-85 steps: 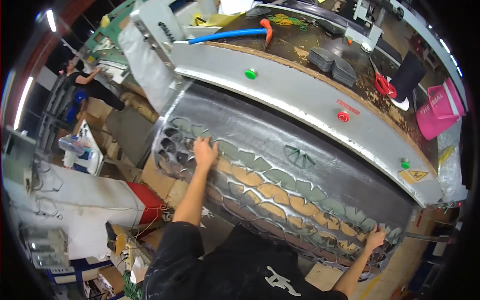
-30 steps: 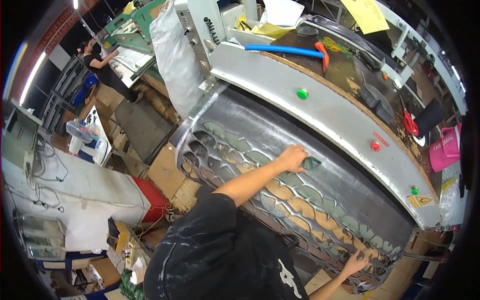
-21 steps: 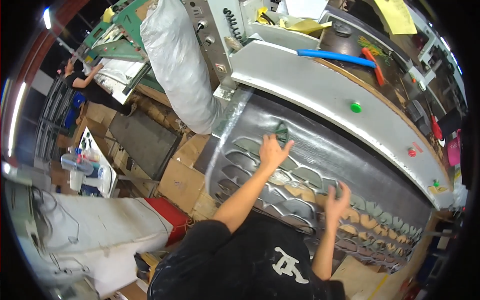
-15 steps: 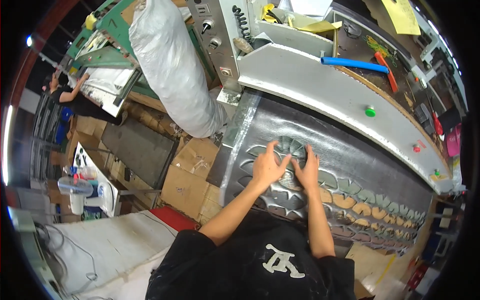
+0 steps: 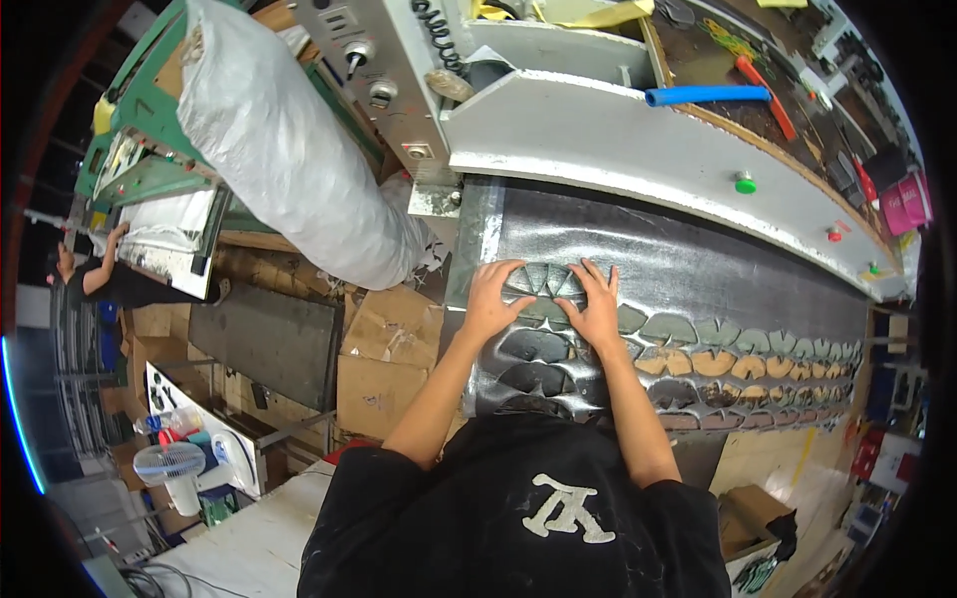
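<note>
Gripping the ribbed die [image 5: 545, 279], left hand [image 5: 492, 301] and right hand [image 5: 596, 307] hold its long axis sideways, arch forward.

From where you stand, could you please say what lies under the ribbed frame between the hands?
Dark sheet shows beyond the ribbed frame between the left hand and right hand; what lies beneath its ribs and edges is covered.

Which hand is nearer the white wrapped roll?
Left. The left hand is to the right of the white wrapped roll's lower end; the right hand is farther right.
</note>
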A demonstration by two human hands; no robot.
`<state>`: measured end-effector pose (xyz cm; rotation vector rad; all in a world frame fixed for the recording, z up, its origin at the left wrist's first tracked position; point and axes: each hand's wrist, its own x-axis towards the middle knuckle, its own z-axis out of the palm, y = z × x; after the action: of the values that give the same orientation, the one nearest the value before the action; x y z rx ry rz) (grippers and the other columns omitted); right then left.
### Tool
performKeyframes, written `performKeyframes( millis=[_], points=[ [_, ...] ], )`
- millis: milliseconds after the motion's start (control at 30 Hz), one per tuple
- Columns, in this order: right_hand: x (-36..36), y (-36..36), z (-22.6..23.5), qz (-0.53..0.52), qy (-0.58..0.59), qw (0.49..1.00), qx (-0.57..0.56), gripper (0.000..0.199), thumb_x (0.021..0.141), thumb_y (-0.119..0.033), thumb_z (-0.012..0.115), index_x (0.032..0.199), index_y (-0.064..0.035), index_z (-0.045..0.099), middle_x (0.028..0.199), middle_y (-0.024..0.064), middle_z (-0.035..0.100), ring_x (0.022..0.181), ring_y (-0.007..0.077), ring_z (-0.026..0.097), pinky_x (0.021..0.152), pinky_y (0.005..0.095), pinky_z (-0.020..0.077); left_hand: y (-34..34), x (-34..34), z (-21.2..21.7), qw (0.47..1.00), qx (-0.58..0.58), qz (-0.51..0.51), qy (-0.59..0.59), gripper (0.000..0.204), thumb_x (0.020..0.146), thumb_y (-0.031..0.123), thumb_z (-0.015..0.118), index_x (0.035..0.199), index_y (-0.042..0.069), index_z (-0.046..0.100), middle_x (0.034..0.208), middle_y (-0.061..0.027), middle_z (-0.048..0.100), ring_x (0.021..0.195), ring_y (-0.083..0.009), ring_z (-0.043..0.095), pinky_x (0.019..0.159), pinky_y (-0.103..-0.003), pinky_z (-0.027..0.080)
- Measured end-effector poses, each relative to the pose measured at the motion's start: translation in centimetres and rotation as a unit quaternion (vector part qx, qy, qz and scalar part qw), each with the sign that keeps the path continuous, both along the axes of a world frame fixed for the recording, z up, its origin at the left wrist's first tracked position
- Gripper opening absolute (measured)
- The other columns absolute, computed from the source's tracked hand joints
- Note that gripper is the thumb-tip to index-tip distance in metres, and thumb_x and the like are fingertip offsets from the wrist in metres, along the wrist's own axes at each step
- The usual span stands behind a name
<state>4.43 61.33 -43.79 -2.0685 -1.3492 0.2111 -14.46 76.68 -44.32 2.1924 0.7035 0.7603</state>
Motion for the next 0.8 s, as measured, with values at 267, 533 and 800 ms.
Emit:
performKeyframes(
  millis=[267,533,800],
  points=[
    [-0.2,-0.28,-0.34,0.002,0.019,1.0,0.023,0.069,0.084,-0.023,0.088,0.145,-0.0066,0.06,0.145,0.0191,0.065,0.141,0.0362,0.058,0.132,0.0643,0.0148,-0.12,0.77,0.09,0.999,-0.005,0.009,0.039,0.07,0.071,0.032,0.097,0.134,0.013,0.072,0.124,-0.0075,0.075,0.121,-0.0322,0.061,0.107,-0.045,0.044],
    [-0.51,-0.19,-0.44,-0.004,0.023,0.999,0.03,0.07,0.084,-0.022,0.087,0.145,-0.0039,0.057,0.143,0.0194,0.066,0.138,0.037,0.06,0.132,0.0642,0.0162,0.29,0.43,0.02,1.0,-0.023,0.001,0.005,0.069,0.074,0.024,0.095,0.137,0.013,0.069,0.126,-0.0074,0.074,0.122,-0.032,0.061,0.106,-0.045,0.045],
    [-0.26,0.34,-0.59,-0.011,0.004,0.999,0.04,0.068,0.083,-0.021,0.087,0.141,-0.0012,0.058,0.14,0.0204,0.066,0.137,0.0365,0.06,0.131,0.0649,0.0164,0.59,0.95,0.07,1.0,-0.004,0.007,0.023,0.066,0.075,0.027,0.094,0.135,0.015,0.07,0.124,-0.0071,0.074,0.119,-0.0314,0.062,0.104,-0.045,0.045]
  ],
)
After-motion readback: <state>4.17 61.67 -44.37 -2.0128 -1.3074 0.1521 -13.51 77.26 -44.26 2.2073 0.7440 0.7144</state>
